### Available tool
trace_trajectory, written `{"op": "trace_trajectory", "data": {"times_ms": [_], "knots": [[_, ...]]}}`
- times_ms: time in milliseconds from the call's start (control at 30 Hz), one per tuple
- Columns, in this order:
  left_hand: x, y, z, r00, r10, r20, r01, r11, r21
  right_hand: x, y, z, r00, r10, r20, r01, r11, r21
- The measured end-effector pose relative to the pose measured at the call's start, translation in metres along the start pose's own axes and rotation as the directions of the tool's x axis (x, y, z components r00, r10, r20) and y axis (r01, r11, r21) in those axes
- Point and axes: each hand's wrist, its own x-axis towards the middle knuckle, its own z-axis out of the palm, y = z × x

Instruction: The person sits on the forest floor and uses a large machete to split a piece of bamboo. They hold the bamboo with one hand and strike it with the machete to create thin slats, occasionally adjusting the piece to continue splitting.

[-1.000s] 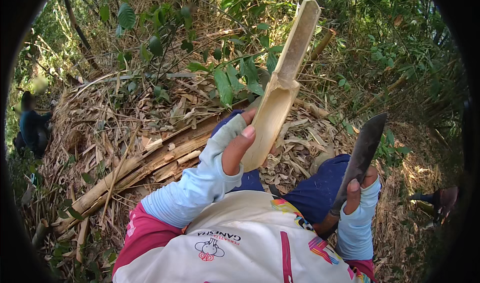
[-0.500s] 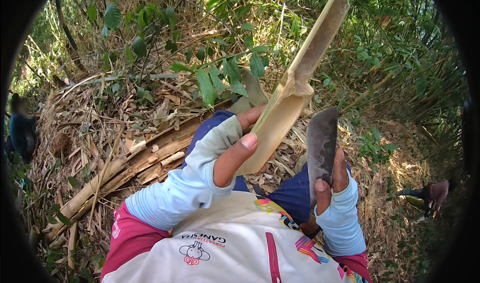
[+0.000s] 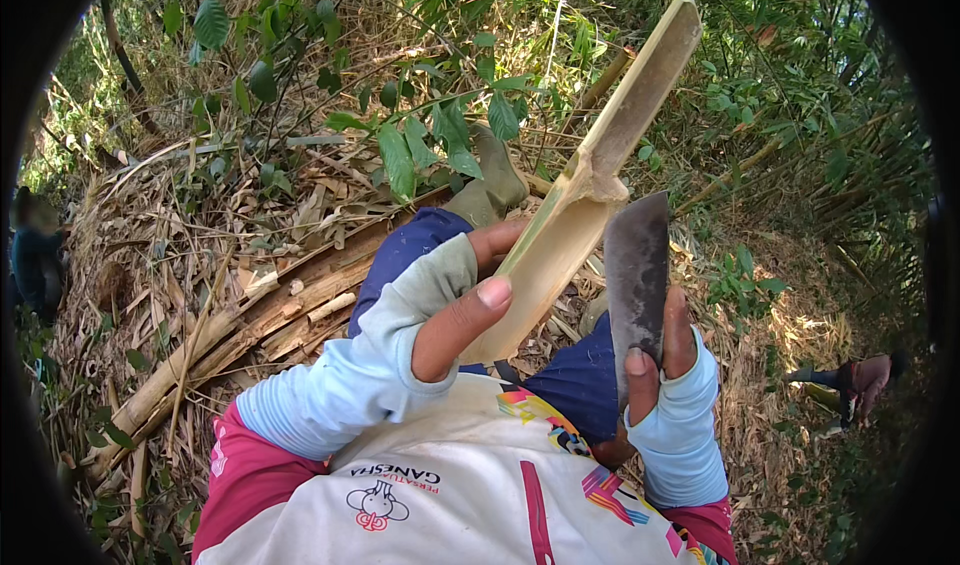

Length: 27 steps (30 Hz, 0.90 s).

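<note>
My left hand [image 3: 464,310] grips a split piece of bamboo [image 3: 575,220] by its lower half, thumb on the near edge and fingers behind. The piece slants up to the right, its pale hollow side facing me, with a rough node across the middle. In my right hand [image 3: 655,365] is a machete [image 3: 638,260], its broad dark blade pointing up and its handle mostly hidden. The blade's upper end is close to the bamboo's right edge; whether they touch I cannot tell. Both hands are in light blue sleeves that leave the fingertips bare.
Split, weathered bamboo [image 3: 250,335] lies on dry leaves to the left. A leafy branch [image 3: 440,140] hangs ahead of my boot [image 3: 490,180]. One person [image 3: 38,255] is at the far left, and part of another [image 3: 865,380] shows at the right. Bamboo thicket surrounds the spot.
The machete has shifted slightly up and left, nearer the bamboo, and tilts a little more. Both hands keep their grips. The view has moved slightly.
</note>
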Motion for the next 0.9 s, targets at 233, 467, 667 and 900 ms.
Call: {"op": "trace_trajectory", "data": {"times_ms": [233,467,667,900], "knots": [[-0.003,-0.017,-0.005,0.994,-0.047,0.100,0.065,0.980,-0.189,0.004,0.004,0.003,0.992,0.124,-0.009,-0.119,0.969,0.219],[-0.017,-0.025,-0.025,0.983,0.131,-0.128,-0.146,0.983,-0.111,0.003,0.031,-0.004,0.860,0.194,-0.473,-0.119,0.976,0.184],[-0.023,-0.041,-0.068,0.881,0.248,-0.404,-0.203,0.967,0.153,-0.028,0.066,-0.009,0.624,0.596,-0.505,-0.229,0.757,0.612],[-0.023,-0.078,-0.059,0.908,0.094,-0.409,-0.022,0.984,0.176,-0.056,0.070,0.015,0.448,0.823,-0.348,-0.197,0.471,0.860]]}}
